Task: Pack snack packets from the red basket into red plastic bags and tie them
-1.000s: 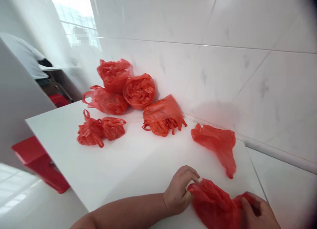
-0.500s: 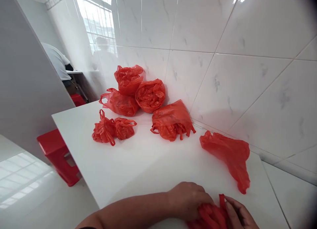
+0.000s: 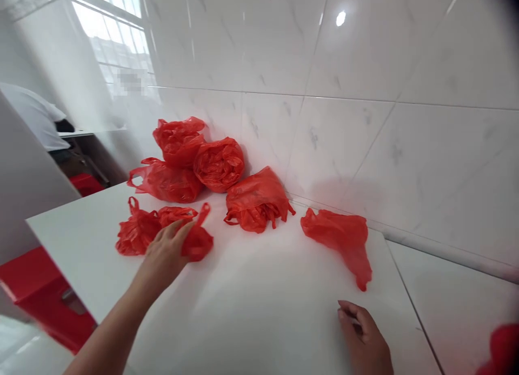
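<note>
My left hand reaches over the left part of the white table, its fingers closed on a small bunched red plastic bag with one handle loop sticking up. Right beside it sit two more small bunched bags: one red bag to the left, and another red bag partly hidden behind my fingers. My right hand hovers low over the table's right half, fingers loosely curled with a small gap at the thumb and nothing visible in it. Nearest to it lies a flat, crumpled red bag.
Larger stuffed red bags stand along the tiled wall, among them a round bag and a folded bag. A red stool is beside the table's left edge. At far left, a person in a white top is bent over.
My left hand has carried the red bag from the table's front to the small bags at left. My right hand has let go of it. The view has turned right.
</note>
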